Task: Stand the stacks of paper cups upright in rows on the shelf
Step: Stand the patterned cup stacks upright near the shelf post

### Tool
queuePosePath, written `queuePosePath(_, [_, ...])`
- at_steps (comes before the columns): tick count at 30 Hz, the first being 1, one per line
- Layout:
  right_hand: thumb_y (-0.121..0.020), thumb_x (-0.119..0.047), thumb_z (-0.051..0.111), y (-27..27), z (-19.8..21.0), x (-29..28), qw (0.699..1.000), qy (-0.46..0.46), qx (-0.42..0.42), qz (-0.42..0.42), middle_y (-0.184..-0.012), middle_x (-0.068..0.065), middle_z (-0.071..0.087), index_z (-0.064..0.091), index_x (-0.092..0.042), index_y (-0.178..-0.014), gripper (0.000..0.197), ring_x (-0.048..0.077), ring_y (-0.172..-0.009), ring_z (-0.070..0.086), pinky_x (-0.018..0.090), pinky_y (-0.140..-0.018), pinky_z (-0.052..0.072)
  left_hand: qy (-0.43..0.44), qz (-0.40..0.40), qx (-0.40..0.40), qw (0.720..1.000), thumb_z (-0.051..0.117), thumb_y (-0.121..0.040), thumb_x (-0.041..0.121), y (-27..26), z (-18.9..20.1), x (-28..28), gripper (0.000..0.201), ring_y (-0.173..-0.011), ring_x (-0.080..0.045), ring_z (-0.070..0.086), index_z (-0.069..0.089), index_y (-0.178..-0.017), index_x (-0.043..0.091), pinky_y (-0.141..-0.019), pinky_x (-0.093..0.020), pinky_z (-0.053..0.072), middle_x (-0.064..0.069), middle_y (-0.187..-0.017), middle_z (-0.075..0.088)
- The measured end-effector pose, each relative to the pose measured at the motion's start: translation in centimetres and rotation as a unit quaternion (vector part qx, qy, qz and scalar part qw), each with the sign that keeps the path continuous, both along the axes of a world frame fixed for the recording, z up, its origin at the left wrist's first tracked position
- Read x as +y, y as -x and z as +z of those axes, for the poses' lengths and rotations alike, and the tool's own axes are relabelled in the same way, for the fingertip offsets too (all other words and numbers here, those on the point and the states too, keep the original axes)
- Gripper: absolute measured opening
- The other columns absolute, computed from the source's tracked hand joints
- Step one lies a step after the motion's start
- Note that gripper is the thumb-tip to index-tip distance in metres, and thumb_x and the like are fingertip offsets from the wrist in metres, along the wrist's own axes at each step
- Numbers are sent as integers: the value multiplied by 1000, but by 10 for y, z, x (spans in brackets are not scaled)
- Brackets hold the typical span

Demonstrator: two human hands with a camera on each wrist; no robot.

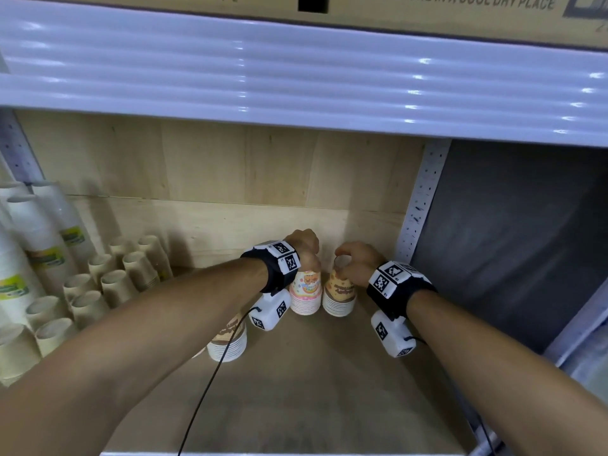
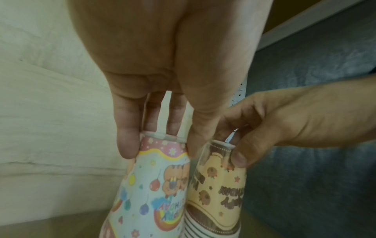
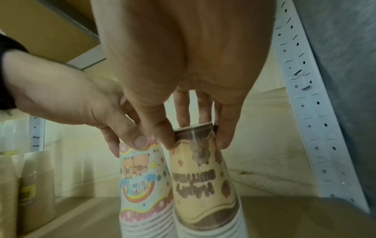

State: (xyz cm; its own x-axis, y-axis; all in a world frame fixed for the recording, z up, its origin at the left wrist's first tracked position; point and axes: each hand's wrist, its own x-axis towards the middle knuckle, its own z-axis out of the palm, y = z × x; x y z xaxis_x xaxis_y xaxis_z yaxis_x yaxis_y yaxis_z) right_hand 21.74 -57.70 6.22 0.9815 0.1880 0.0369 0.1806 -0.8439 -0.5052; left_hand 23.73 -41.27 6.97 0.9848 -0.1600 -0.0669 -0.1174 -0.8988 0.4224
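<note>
At the back right of the wooden shelf (image 1: 296,373), the left hand (image 1: 304,245) pinches the top of the pink rainbow cup stack (image 1: 306,292) with thumb and fingertips curled over its upturned base. Just beside it, the right hand (image 1: 357,260) pinches the brown birthday cup stack (image 1: 339,296) likewise. Both stacks stand mouth-down, long axes near vertical, sides touching. The perforated upright post (image 1: 422,205) stands close on the right; bare board lies in front. A third printed stack (image 1: 228,340) stands near the left wrist; kraft cup stacks (image 1: 115,284) fill the far left.
</note>
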Motion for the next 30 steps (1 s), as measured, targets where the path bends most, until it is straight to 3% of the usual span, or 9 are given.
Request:
queuePosePath(4, [-81, -5, 62, -19, -1, 4, 998, -20, -50, -16, -111, 12, 67, 70, -9, -96, 17, 29, -107, 63, 28, -83, 49, -13, 11, -26, 1000, 73, -83, 18, -16, 7, 5, 52, -122, -24, 52, 56, -131, 11, -79, -22, 41, -5, -136, 48])
queuePosePath(8, [-81, -6, 58, -40, 0, 8, 998, -17, -54, -25, -103, 8, 69, 71, -9, -97, 21, 28, -96, 64, 33, -82, 54, 15, 28, -23, 999, 74, -81, 15, -33, 9, 7, 50, -119, -27, 53, 56, -128, 16, -79, -25, 44, -5, -135, 47])
queuePosePath(13, [-78, -10, 54, -65, -6, 13, 999, -3, -27, -28, -91, 9, 69, 68, -10, -83, 15, 29, -91, 66, 34, -76, 56, 9, 19, -22, 1000, 73, -81, 17, -49, 7, 1, 53, -122, -25, 52, 55, -131, 16, -83, -25, 45, -4, -137, 47])
queuePosePath(17, [-87, -17, 56, -75, -11, 11, 999, 43, -5, -6, -113, 6, 64, 68, -15, -111, 27, 28, -111, 60, 31, -93, 49, -7, 22, -22, 999, 72, -81, 20, -58, 4, -4, 51, -122, -24, 52, 57, -130, 17, -81, -24, 44, -3, -136, 49])
queuePosePath(20, [-78, -18, 51, -81, -16, 7, 1000, -8, 0, -5, -83, 8, 67, 62, -9, -71, 15, 29, -84, 65, 39, -78, 56, -17, 17, -20, 1000, 71, -82, 22, -61, -2, -5, 51, -123, -23, 51, 57, -131, 16, -82, -23, 42, -3, -137, 49])
queuePosePath(21, [-75, -19, 51, -86, -19, 5, 1000, -22, 0, -12, -76, 9, 65, 57, -7, -66, 16, 28, -77, 64, 40, -73, 56, -19, 18, -16, 1000, 71, -83, 22, -62, -3, -6, 51, -123, -24, 52, 57, -131, 15, -82, -24, 43, -3, -137, 49])
queuePosePath(27, [-83, -13, 54, -88, -24, 2, 998, -65, -14, 3, -77, 4, 66, 61, -10, -68, 17, 23, -79, 64, 27, -69, 47, -24, 6, -38, 999, 64, -90, 22, -64, -6, -8, 47, -128, -24, 47, 55, -134, 11, -95, -26, 43, -6, -141, 46])
queuePosePath(30, [-86, -14, 53, -88, -25, 0, 997, -75, -6, 2, -83, 5, 70, 65, -9, -74, 18, 19, -81, 64, 27, -71, 48, -19, 8, -42, 999, 62, -91, 23, -60, -6, -8, 46, -129, -24, 46, 53, -135, 10, -97, -26, 41, -7, -142, 46])
